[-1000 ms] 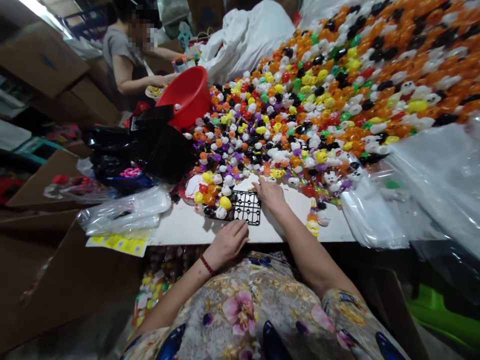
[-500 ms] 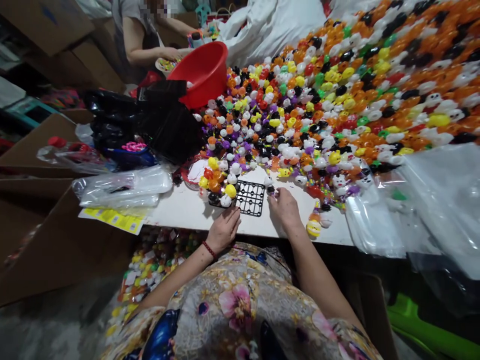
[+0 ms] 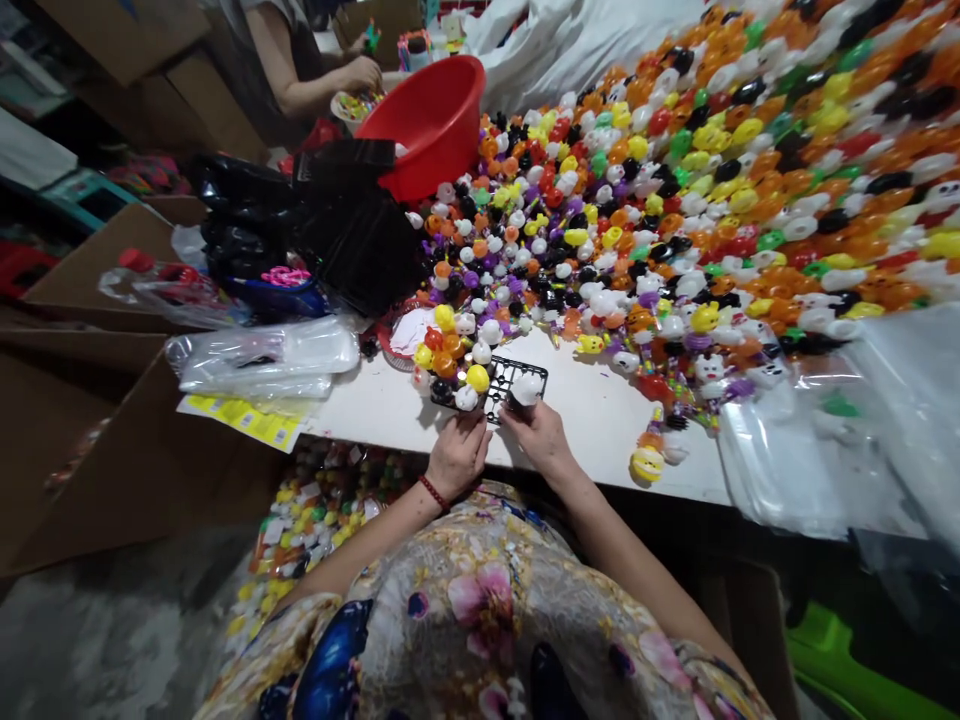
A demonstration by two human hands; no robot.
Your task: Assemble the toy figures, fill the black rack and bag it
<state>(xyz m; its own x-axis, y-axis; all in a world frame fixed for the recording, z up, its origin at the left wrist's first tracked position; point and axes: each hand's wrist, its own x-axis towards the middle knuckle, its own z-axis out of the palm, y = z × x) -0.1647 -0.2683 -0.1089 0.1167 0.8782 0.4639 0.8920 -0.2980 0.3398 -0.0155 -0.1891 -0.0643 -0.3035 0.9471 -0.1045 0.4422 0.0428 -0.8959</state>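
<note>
A black plastic grid tray (image 3: 495, 397) lies on the white table top (image 3: 397, 410) in front of me. Small figure heads in white, yellow, orange, red and black (image 3: 448, 350) fill its left part. My left hand (image 3: 459, 458) is closed at the tray's near edge, fingertips pressed on the rim. Over the tray's right part, my right hand (image 3: 546, 442) grips a small white-headed toy (image 3: 527, 388) with a dark lower part. Whether the toy touches the grid cannot be told. A yellow-headed toy (image 3: 646, 462) lies apart to the right.
Heaped small toys (image 3: 600, 240) spread across the back and right. A red basin (image 3: 427, 130) and black plastic bags (image 3: 360, 230) stand at back left. Clear bags (image 3: 262, 355) lie left, more clear bags (image 3: 772, 460) right. Another person's arm (image 3: 289, 75) shows behind the basin.
My right hand has moved left from beside the tray to over its right part, carrying the white-headed toy. My left hand stays at the near edge. The view has shifted slightly.
</note>
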